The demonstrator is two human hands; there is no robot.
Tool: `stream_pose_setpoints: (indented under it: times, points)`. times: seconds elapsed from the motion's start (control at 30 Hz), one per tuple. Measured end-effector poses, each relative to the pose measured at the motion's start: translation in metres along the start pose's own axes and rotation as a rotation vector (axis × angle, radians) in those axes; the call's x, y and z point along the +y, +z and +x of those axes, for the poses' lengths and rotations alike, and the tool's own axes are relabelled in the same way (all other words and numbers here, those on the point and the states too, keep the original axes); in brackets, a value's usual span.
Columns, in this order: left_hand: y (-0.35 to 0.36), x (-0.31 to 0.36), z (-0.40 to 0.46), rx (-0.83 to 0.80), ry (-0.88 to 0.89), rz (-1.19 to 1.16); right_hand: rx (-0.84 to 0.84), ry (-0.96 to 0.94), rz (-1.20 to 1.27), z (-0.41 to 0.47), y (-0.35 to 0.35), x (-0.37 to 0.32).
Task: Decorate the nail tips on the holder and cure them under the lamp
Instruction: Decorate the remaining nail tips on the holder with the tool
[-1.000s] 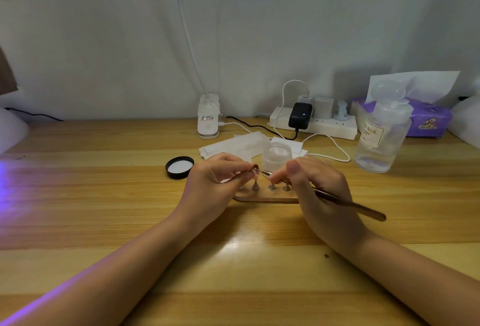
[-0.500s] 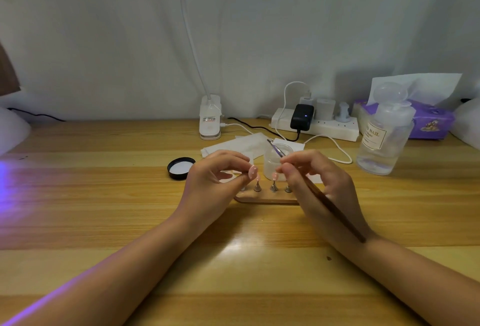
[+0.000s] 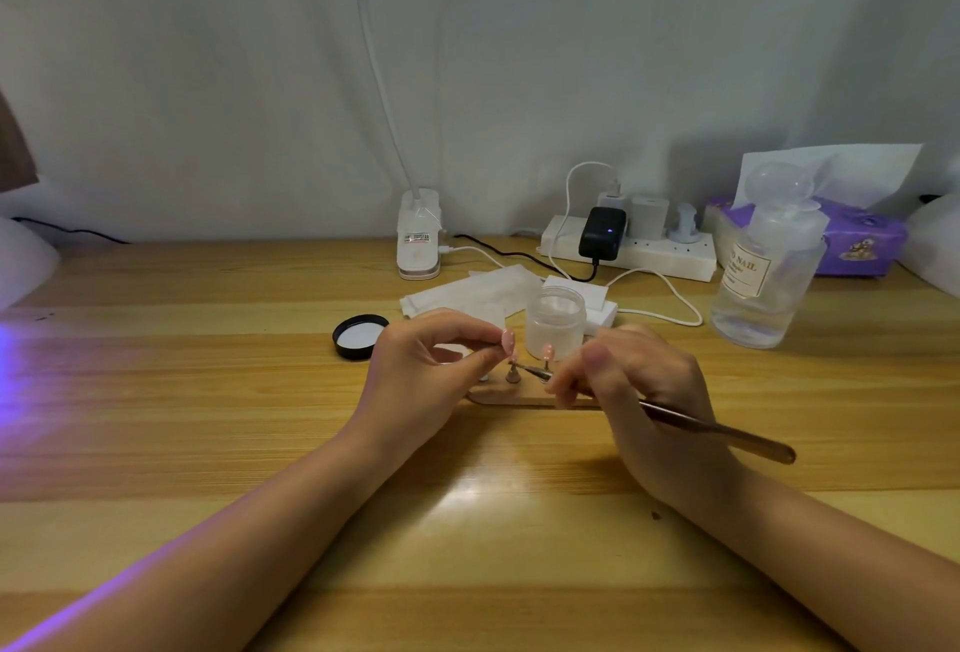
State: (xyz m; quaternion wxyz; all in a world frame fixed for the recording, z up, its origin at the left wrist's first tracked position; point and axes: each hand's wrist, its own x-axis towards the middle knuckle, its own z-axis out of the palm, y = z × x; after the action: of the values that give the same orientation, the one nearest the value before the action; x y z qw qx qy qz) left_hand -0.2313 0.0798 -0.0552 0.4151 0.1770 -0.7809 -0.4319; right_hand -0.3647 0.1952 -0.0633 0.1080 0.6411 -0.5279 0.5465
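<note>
While both hands work over the wooden holder (image 3: 519, 396), two pink nail tips (image 3: 547, 351) show plainly on its small stands; other stands are partly hidden. The left hand (image 3: 421, 381) pinches one pink tip (image 3: 507, 341) between thumb and forefinger, just above the holder's left end. The right hand (image 3: 639, 391) grips one thin brush (image 3: 717, 430), its fine end reaching toward a stand between the hands. Just beyond the fingers stands one small frosted jar (image 3: 556, 321); one black lid (image 3: 359, 336) lies beyond the left hand, one clear bottle (image 3: 763, 282) beyond the right.
</note>
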Motion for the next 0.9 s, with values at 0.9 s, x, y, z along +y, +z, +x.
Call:
stream_pose_setpoints:
  times: [0.9]
  points:
    - [-0.0004, 0.0034, -0.0008, -0.017, -0.012, 0.025, 0.028, -0.059, -0.07, -0.0007, 0.002, 0.0036]
